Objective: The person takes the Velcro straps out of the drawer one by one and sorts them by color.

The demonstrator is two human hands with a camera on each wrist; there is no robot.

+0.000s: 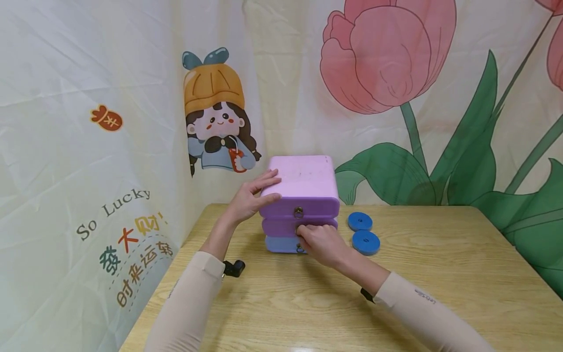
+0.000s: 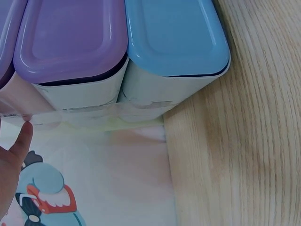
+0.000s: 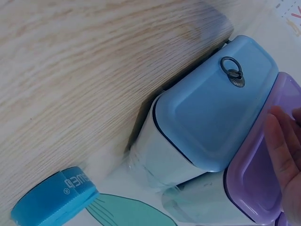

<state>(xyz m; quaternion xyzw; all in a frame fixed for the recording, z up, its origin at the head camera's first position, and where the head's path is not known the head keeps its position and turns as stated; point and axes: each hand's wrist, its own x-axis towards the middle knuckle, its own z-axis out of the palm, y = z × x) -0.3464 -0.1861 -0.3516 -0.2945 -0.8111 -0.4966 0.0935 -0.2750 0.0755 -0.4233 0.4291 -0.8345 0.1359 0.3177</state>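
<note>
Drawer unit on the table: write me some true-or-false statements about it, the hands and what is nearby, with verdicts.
1. The left hand touches the drawer unit near its top. True.
2. In the head view, nothing lies right of the drawer unit. False: two blue discs do.
3. The bottom drawer carries a ring pull. True.
4. The bottom drawer is orange. False: it is blue.
5. The right hand is at the middle drawer. True.

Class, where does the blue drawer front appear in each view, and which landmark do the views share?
Head: blue drawer front, below centre, lowest of three.
Left wrist: blue drawer front, top edge, right of centre.
Right wrist: blue drawer front, right of centre.
Shared landmark: purple middle drawer front, next to it.
</note>
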